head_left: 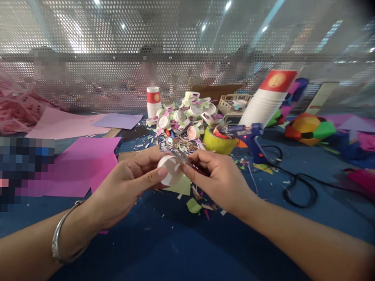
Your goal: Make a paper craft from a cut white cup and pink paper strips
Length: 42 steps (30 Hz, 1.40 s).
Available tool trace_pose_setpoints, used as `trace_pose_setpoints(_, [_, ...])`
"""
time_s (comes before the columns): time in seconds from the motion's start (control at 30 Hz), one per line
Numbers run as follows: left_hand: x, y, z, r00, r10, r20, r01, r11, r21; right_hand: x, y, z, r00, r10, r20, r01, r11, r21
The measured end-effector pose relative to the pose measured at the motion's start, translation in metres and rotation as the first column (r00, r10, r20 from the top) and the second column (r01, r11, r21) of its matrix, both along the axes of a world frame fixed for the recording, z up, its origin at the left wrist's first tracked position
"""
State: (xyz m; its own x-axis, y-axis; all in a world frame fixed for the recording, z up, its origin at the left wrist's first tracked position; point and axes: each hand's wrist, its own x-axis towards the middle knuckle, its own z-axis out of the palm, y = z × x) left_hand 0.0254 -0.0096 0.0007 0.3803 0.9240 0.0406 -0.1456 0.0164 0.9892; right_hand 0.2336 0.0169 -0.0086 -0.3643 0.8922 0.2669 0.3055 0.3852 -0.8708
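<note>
At centre, the left hand (127,183) grasps a round white paper piece (170,172), seemingly for steadiness, and the right hand (224,178) a slim metal tool (183,157).

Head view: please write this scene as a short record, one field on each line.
Left hand: holds white round piece
Right hand: holds bladed tool, close to that piece
Worn: silver bracelet, left wrist
Surface: blue table, scattered paper scraps
Beyond hands: pile of small decorated pieces
Cups: upright stack, tilted stack
Glue gun: by yellow-green container
</note>
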Motion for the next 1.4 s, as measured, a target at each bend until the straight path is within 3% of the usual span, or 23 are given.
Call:
trace_pose_setpoints(0.4, [-0.0028,0.0014,-0.0040,0.999,0.001,-0.052,0.003,0.997,0.076,-0.0009,-0.0035,0.0029,1.000,-0.014,0.014,0.013,0.999,0.038])
trace_pose_setpoints(0.87, [-0.0013,0.0042,0.0003,0.988,-0.097,0.120,0.117,0.978,-0.174,-0.0025,-0.0039,0.0002,0.996,-0.029,0.085,0.024,0.998,0.054])
trace_pose_setpoints(1.03, [-0.0005,0.0044,-0.0005,0.986,-0.100,0.133,0.131,0.962,-0.241,-0.0034,-0.0035,-0.0001,0.999,0.021,0.049,-0.022,1.000,0.021])
trace_pose_setpoints(1.4, [-0.0058,0.0080,-0.0015,0.980,-0.127,0.150,0.158,0.964,-0.216,-0.0024,-0.0040,-0.0001,0.999,0.040,0.004,-0.040,0.999,-0.034])
